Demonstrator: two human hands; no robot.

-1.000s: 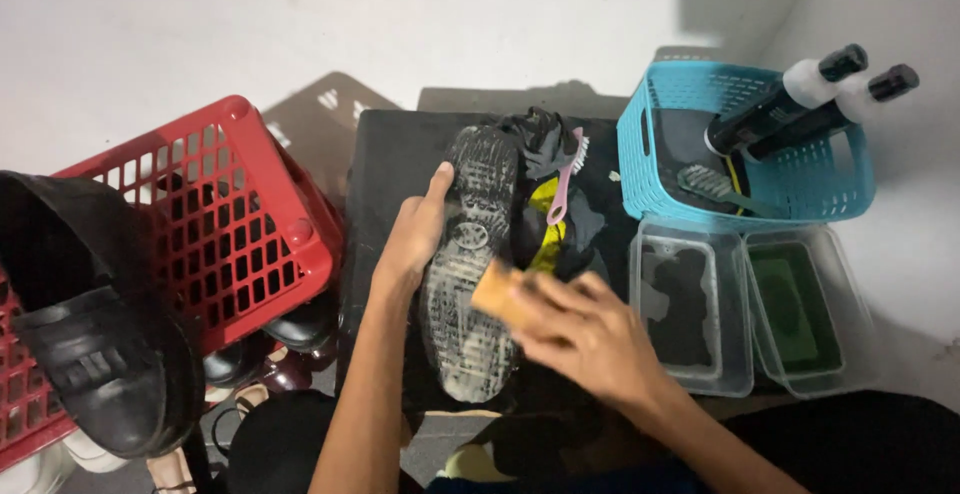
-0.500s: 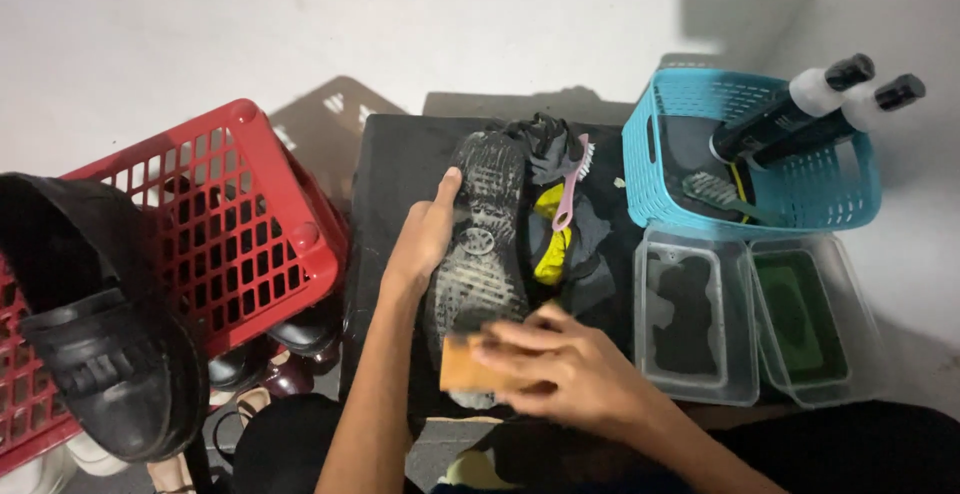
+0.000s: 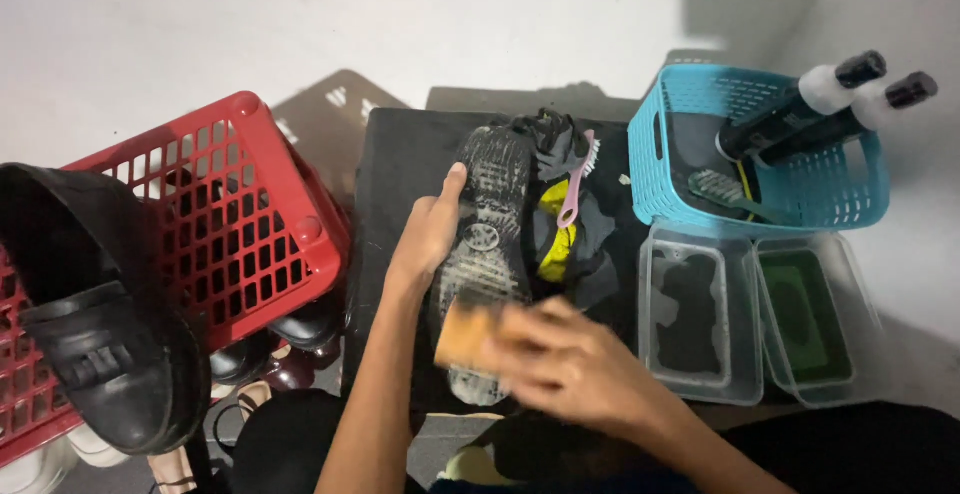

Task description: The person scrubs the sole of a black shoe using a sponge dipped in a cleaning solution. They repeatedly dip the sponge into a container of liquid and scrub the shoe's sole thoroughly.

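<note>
Noted black shoe (image 3: 95, 354) propped on red basket (image 3: 250, 224) at far left. Found left hand (image 3: 428, 237) wrapped around upturned shoe (image 3: 487, 244) on black mat (image 3: 400, 169). Observed right hand (image 3: 570, 364), blurred, clasping tan block (image 3: 465, 332) against heel. Recorded blue basket (image 3: 665, 169) at right.

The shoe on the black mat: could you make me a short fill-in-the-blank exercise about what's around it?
1. The left hand steadies the shoe, which lies with its ____ facing up.
2. The right hand presses a tan ____ against it.
3. The two dark bottles stand in the ____ basket.
4. The toothbrush beside the shoe is ____.

Missing words: sole; sponge; blue; pink
</note>
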